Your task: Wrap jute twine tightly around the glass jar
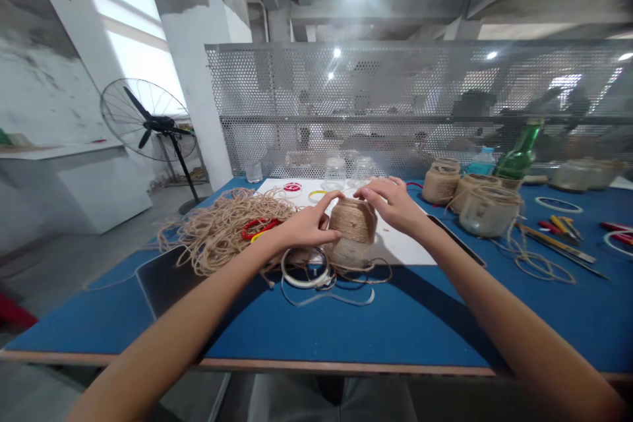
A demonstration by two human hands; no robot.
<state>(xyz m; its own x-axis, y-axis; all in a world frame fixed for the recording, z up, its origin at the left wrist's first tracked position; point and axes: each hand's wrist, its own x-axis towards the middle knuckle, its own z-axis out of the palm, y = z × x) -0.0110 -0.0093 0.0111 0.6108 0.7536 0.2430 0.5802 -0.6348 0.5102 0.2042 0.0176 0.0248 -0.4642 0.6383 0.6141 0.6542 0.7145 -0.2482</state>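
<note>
Both hands hold a twine-wrapped glass jar (352, 232) — the left hand (306, 227) against its left side, the right hand (390, 204) curved over its top — with loose jute twine (227, 227) heaped just left of it.

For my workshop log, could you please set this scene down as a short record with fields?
Left hand: against the side of the twine-wrapped glass jar
Right hand: on the jar's upper end
Jar: upper part wound with twine, lower part bare glass
Beside the hands: pile of loose twine, white ring
Work surface: blue table, white sheet
Rest: other twine-wrapped jar, green glass bottle, pedestal fan, perforated metal screen
</note>
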